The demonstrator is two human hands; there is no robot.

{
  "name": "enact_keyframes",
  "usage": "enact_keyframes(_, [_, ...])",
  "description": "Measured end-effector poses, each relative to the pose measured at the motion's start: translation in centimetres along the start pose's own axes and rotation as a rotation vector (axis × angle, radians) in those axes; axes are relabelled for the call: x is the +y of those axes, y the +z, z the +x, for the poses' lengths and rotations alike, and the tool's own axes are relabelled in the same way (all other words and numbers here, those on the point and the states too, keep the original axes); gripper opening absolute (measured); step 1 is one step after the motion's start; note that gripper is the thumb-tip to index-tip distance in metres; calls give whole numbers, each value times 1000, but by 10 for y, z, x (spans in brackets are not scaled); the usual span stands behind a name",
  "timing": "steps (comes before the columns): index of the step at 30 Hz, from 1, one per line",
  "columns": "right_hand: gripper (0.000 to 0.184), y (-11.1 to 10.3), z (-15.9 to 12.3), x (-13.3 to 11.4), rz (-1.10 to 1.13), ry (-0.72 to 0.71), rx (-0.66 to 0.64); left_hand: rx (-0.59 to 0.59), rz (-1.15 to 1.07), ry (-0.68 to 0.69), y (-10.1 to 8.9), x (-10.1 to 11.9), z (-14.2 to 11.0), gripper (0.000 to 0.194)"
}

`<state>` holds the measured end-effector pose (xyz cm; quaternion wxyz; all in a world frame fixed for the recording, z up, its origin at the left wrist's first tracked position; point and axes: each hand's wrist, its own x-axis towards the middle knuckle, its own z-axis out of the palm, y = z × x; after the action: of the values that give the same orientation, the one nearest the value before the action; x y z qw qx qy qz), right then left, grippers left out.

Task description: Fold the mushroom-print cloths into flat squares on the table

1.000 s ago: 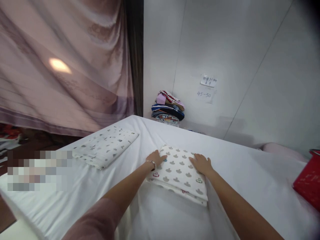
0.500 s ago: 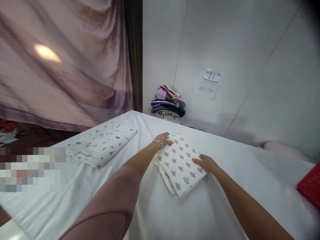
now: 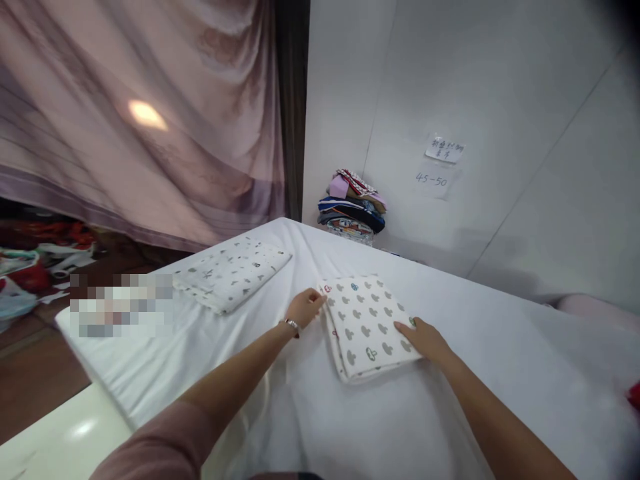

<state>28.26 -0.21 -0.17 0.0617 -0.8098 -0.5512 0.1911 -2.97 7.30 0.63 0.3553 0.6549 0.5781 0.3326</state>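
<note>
A folded white cloth [image 3: 370, 320] with grey mushroom prints and a few coloured outlines lies before me on the white-covered table. My left hand [image 3: 304, 308], a bracelet at its wrist, is closed in a pinch on the cloth's far left corner. On the opposite side, my right hand [image 3: 425, 339] grips the right edge, thumb on top and the other fingers partly hidden. Layers show along the cloth's left side. Farther left, a second folded white cloth [image 3: 235, 273] with small dark prints lies flat, apart from both hands.
White sheeting [image 3: 500, 347] covers the table, wrinkled at the left. A stack of folded fabrics [image 3: 353, 207] stands against the grey wall [image 3: 450, 80], beside paper notes [image 3: 433, 181]. A pink curtain [image 3: 150, 160] hangs at the left. Something red [image 3: 634, 395] shows at the right edge.
My left hand has drawn back from the top of the mushroom cloth to its left corner, fingers now pinched. The cloth has turned slightly. The view has shifted left.
</note>
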Motion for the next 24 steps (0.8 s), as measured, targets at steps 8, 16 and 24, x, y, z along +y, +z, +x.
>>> enact_keyframes(8, [56,-7,-52,-17,-65,-225,220,-164,-321,-226,25,0,-57,28])
enact_keyframes(16, [34,22,-122,-99,138,-869,53,-64,-421,-329,24,3,-71,18])
enact_keyframes(24, [17,33,-118,-99,182,-873,75,-208,-427,-371,33,0,-76,20])
